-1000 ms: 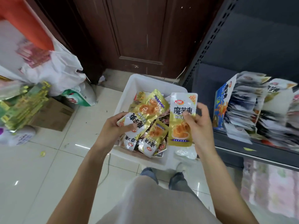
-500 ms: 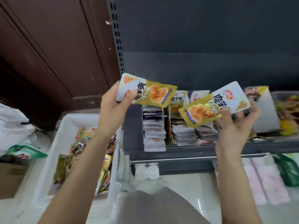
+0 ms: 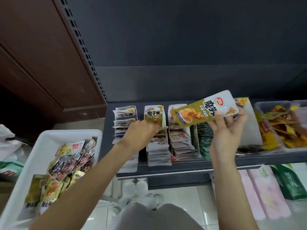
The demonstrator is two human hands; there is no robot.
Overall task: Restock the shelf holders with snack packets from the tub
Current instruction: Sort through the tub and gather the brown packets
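A dark grey back panel rises behind the shelf, edged by a slotted metal upright. Brown wood panelling stands to the left. Glossy pale floor tiles reflect light below.

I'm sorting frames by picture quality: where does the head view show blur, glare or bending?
Head view: the left hand at the middle holder is smeared by motion; the packet in the right hand reads sharp, with a glare spot near its logo; the shelf edge and tub bow with wide-angle distortion.
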